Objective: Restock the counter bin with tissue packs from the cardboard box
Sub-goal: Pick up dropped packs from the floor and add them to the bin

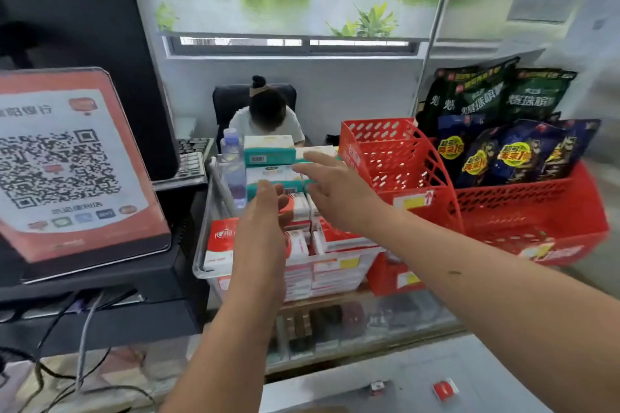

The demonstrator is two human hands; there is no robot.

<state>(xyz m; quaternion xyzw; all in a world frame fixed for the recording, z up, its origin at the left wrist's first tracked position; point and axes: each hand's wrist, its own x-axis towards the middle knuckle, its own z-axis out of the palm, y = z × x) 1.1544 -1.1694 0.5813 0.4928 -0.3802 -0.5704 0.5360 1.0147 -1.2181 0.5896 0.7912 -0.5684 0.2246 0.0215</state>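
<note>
One clear plastic bin (200, 265) of red-and-white tissue packs (219, 245), contents partly hidden behind both hands. Grip of left hand (265, 214) and right hand (339, 194) spread, holding nothing.

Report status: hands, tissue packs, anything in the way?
Left hand open, right hand open, both empty over the clear bin. Teal tissue packs stacked at its back. Water bottle stands left of the stack. Cardboard box not in view.
</note>
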